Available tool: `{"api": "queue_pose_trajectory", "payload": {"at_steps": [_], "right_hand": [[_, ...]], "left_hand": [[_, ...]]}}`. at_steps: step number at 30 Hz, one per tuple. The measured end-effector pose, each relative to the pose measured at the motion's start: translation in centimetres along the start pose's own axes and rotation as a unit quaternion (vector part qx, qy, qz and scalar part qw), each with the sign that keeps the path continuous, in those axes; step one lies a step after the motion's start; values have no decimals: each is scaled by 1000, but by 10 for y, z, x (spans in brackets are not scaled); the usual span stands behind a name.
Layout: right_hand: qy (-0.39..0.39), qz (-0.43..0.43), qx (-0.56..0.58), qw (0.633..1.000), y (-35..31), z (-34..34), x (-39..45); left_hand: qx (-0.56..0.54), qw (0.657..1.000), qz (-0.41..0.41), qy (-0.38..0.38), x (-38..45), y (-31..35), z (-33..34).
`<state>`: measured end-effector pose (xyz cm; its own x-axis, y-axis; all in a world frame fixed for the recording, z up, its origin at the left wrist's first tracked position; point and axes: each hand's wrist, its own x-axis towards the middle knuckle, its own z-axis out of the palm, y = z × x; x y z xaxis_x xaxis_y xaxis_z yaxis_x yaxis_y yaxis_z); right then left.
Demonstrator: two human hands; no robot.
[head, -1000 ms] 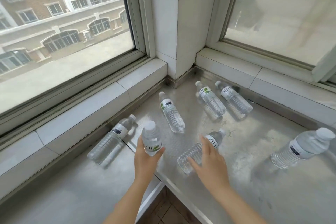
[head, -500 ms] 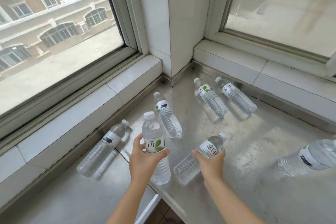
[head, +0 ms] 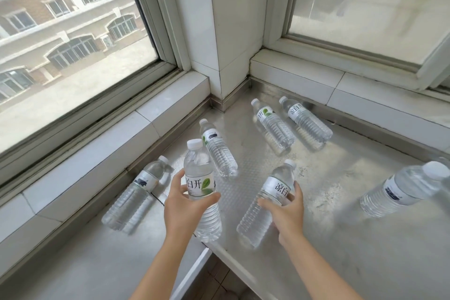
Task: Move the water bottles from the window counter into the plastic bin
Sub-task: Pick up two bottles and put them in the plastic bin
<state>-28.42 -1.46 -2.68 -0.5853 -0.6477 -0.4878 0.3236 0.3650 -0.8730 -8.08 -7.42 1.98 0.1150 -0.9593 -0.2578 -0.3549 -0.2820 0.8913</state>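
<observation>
Left hand [head: 181,204] is wrapped around bottle A [head: 202,192] at label height, thumb on the right side, fingers on the left. Bottle A is held upright, cap up, base just above the counter [head: 341,238] edge. Right hand [head: 287,212] is closed on bottle B [head: 267,202] at the label's lower edge, thumb across the near side, fingers over the far side. Bottle B is tilted, cap end away and up; whether its base touches the counter cannot be told.

Versus 0.5 s ago: bottle A is gripped the same way and sits slightly nearer the camera. Bottle B's cap end is raised further; right-hand grip has shifted from over the label to just below it. Versus 1.0 s ago: right hand was only resting open on bottle B, then lying flat.

Both forearms are extended forward from the bottom edge, wrists roughly straight.

Five other bottles are lying on the counter: one by the left sill [head: 136,192], one behind bottle A [head: 218,150], two near the corner [head: 272,124] [head: 305,118], one at far right [head: 404,189]. The bin is out of view.
</observation>
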Motion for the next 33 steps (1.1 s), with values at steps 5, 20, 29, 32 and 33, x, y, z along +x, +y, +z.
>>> {"api": "queue_pose_trajectory", "payload": {"at_steps": [5,20,29,32,33], "right_hand": [[-15,-82,23,996,-22,-28,-43],[135,-281,27,950,-30,-80,-248],[286,-278,27,917,25,-109,-389],[343,-282,28,895,47,-128,-435],[363,-285,31,887,54,-134,-451]], "left_hand": [[4,999,32,-37,-29,17,-8],[-11,948,211,-237,-130,50,-55],[-6,880,269,-391,-220,40,-78],[-1,845,300,-443,-262,39,-80],[-1,832,310,-459,-278,38,-80]]}}
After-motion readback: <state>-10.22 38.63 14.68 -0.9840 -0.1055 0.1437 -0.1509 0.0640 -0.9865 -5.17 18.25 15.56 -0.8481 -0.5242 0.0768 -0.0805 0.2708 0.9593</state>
